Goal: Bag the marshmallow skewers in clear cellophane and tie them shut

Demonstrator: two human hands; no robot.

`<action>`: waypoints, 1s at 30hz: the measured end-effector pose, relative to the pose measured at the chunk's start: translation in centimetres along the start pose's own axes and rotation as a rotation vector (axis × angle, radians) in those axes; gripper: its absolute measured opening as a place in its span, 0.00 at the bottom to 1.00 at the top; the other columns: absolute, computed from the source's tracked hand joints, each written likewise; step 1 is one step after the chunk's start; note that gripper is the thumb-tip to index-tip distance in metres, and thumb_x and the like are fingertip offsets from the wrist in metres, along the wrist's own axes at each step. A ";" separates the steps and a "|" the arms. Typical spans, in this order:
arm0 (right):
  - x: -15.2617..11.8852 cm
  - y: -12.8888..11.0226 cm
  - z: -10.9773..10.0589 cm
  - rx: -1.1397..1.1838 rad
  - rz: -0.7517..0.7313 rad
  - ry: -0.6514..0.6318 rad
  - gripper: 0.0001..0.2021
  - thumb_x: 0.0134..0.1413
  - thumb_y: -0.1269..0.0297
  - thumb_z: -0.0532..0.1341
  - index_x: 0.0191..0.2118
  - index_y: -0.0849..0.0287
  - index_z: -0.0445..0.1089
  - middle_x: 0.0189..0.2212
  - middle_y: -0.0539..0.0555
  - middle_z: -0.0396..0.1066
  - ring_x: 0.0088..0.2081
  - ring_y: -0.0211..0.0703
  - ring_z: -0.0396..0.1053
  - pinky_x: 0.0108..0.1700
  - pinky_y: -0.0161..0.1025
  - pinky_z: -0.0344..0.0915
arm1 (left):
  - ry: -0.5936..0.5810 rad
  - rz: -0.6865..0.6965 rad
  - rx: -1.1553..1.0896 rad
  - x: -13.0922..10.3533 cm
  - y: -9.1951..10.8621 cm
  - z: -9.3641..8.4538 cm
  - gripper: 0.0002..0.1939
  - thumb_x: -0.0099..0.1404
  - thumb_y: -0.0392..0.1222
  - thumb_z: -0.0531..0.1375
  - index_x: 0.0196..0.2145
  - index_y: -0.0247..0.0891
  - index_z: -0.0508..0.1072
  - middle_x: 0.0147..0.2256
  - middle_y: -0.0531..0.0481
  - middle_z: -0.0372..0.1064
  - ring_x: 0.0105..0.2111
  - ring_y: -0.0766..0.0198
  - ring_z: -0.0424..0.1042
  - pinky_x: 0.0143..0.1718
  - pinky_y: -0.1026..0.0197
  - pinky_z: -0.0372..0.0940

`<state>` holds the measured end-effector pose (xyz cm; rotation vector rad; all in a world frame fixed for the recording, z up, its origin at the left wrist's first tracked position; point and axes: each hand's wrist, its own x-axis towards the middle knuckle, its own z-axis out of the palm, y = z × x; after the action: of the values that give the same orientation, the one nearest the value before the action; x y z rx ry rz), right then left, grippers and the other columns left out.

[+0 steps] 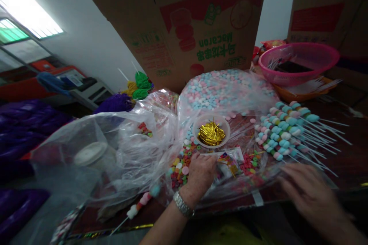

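My left hand (200,173), with a metal watch on its wrist, is over the near middle of the table, fingers curled down beside clear printed wrappers (230,164). What is under its fingertips is hidden. My right hand (312,193) is smeared by motion at the table's near right edge; its fingers are spread and nothing shows in them. Just beyond it lies a pile of marshmallow skewers (283,132) on white sticks. Above my left hand stands a white bowl (229,132) of gold twist ties (211,134). Loose coloured ring candies (179,172) lie left of my hand.
Behind the bowl, a big clear bag of pastel marshmallows (212,90) leans toward a cardboard box (212,26). A pink basket (299,61) stands back right. Crumpled clear plastic (138,149) covers the left side, near a single marshmallow skewer (140,203) at the front.
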<state>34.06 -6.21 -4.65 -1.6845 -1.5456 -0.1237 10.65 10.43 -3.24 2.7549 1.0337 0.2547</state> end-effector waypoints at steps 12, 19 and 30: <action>3.9 -8.7 9.8 0.344 -0.198 -0.247 0.09 0.61 0.69 0.51 0.29 0.59 0.64 0.26 0.52 0.64 0.32 0.43 0.60 0.36 0.41 0.55 | 0.116 0.006 -0.237 -4.1 -0.6 -3.1 0.04 0.60 0.37 0.54 0.29 0.37 0.68 0.30 0.48 0.70 0.35 0.59 0.67 0.47 0.51 0.55; 4.3 -5.4 11.5 0.124 -0.153 -0.284 0.07 0.55 0.74 0.53 0.31 0.59 0.67 0.29 0.54 0.66 0.35 0.46 0.61 0.38 0.43 0.57 | 0.033 0.138 -0.109 -1.0 -1.0 -0.5 0.06 0.63 0.35 0.53 0.29 0.36 0.68 0.29 0.49 0.68 0.34 0.60 0.65 0.47 0.52 0.55; 4.4 -7.6 7.9 0.386 -0.249 -0.188 0.08 0.60 0.73 0.50 0.30 0.60 0.61 0.27 0.52 0.62 0.33 0.43 0.58 0.37 0.42 0.53 | -0.001 0.186 -0.177 -2.3 1.2 -4.2 0.06 0.62 0.35 0.53 0.36 0.36 0.68 0.38 0.45 0.68 0.39 0.56 0.64 0.42 0.53 0.58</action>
<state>25.07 1.35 -3.51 -1.2263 -1.7831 0.1993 8.81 8.48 0.87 2.6892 0.7159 0.3528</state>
